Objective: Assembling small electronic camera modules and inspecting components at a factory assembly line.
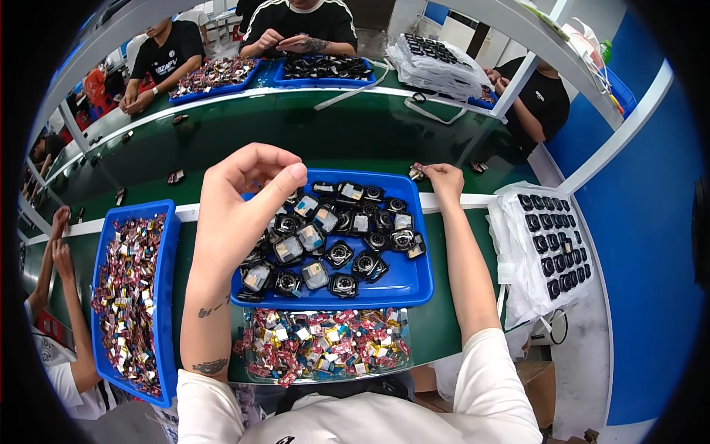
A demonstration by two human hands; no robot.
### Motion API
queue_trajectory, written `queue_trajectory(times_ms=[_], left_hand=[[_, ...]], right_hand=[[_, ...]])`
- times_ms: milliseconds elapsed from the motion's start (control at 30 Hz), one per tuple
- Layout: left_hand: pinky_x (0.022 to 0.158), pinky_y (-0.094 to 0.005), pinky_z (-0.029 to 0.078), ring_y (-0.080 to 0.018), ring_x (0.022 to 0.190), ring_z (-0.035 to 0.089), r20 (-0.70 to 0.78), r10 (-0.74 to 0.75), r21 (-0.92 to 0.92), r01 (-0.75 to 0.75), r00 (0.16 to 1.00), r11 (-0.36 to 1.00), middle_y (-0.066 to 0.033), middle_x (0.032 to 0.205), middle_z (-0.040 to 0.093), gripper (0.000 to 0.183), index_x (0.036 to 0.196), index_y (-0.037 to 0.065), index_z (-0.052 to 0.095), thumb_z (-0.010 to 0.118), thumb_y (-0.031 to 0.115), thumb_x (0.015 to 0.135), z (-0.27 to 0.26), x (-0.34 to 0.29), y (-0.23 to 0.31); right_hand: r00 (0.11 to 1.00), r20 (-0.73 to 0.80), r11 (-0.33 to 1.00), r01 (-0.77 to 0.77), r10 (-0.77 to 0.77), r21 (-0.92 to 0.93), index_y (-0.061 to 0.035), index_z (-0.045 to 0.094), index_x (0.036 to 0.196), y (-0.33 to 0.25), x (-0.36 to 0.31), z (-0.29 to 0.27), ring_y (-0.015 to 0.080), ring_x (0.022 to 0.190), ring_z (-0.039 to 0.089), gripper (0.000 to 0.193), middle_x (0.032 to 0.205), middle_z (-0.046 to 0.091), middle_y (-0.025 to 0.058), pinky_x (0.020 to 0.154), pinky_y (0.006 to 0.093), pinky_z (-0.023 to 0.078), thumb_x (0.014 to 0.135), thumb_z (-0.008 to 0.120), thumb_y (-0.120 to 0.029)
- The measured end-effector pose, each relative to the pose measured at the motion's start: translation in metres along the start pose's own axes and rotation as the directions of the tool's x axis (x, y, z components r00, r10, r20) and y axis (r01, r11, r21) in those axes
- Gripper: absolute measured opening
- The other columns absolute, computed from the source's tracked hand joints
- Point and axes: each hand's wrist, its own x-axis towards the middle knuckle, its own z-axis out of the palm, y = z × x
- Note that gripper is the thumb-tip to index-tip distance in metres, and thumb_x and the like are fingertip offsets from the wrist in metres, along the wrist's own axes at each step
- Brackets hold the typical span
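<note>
Green belt (296, 140), running from side to side, small pieces scattered along it. Green worktop (439, 333), on the near side of the belt, carrying the trays. Persons, three, at the far side of the belt, dark tops; one further person at the left, forearms reaching toward the belt. Blue tray (403, 287), in the middle of the worktop, black cases heaped in it, its near right corner bare. Second blue tray (168, 311), long and narrow in view, at the left, filled with small red, white and yellow parts. White bags (512, 255), at the right, rows of black pieces (549, 264) lying on top. Clear tray (406, 344), just nearer than the middle blue tray, heaped with like small parts. Left hand (240, 200), raised above the left side of the middle tray, fingers curled, thumb and forefinger close together; whether anything is held cannot be told. Right hand (446, 180), beyond that tray's far right corner, fingers narrow, pinching a red part. Black cases (340, 254), squarish, some showing a round dark disc, others a pale grey face. Red part (418, 172), at the right hand's fingertips, by the near edge of the belt.
</note>
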Motion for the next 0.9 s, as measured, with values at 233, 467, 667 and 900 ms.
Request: queue_trajectory(times_ms=[233, 467, 667, 900], left_hand=[[0.061, -0.0211, 0.042, -0.0066, 0.064, 0.057, 0.022, 0.027, 0.135, -0.029, 0.999, 0.99, -0.0073, 0.068, 0.067, 0.028, 0.068, 0.0, 0.064, 0.065, 0.02, 0.088, -0.003, 0.002, 0.006], [0.075, -0.0233, 0.045, -0.0082, 0.081, 0.056, 0.039, 0.197, -0.08, -0.193, 0.98, 0.978, -0.0117, 0.097, 0.067, 0.023, 0.06, 0.002, 0.054, 0.044, -0.003, 0.081, -0.004, 0.004, -0.007], [0.054, -0.0227, 0.033, -0.0075, 0.061, 0.044, 0.01, 0.391, 0.005, -0.391, 0.92, 0.92, -0.011, 0.087, 0.067, 0.014, 0.057, -0.002, 0.047, 0.038, -0.006, 0.066, -0.008, 0.007, -0.009], [0.057, -0.0221, 0.037, -0.0082, 0.066, 0.052, -0.049, 0.458, 0.038, -0.456, 0.888, 0.889, -0.0077, 0.083, 0.066, 0.016, 0.063, -0.001, 0.056, 0.044, -0.006, 0.072, -0.004, 0.003, -0.009]], right_hand=[[0.958, -0.003, 0.941, 0.279, -0.285, -0.191, -0.0018, 0.071, 0.092, -0.009, 0.004, -0.005, 0.0162, 0.074, 0.065, 0.034, 0.077, 0.069, 0.011, 0.07, 0.03, 0.048, 0.085, 0.062, -0.034], [0.375, 0.716, 0.797, 0.415, -0.589, 0.438, -0.0053, 0.071, 0.095, -0.144, -0.111, -0.02, 0.0169, 0.075, 0.062, 0.023, 0.086, 0.067, 0.0077, 0.068, 0.0285, 0.048, 0.084, 0.065, -0.024], [-0.176, 0.762, 0.358, 0.802, -0.624, 0.478, -0.0027, 0.069, 0.078, -0.159, -0.213, -0.031, 0.0273, 0.119, 0.046, 0.019, 0.125, 0.053, 0.0116, 0.09, 0.0393, 0.045, 0.069, 0.072, -0.019], [-0.243, 0.71, 0.217, 0.844, -0.66, 0.491, -0.0031, 0.068, 0.071, -0.156, -0.222, -0.022, 0.0264, 0.118, 0.048, 0.013, 0.121, 0.056, 0.0101, 0.085, 0.0388, 0.046, 0.069, 0.068, -0.016]])
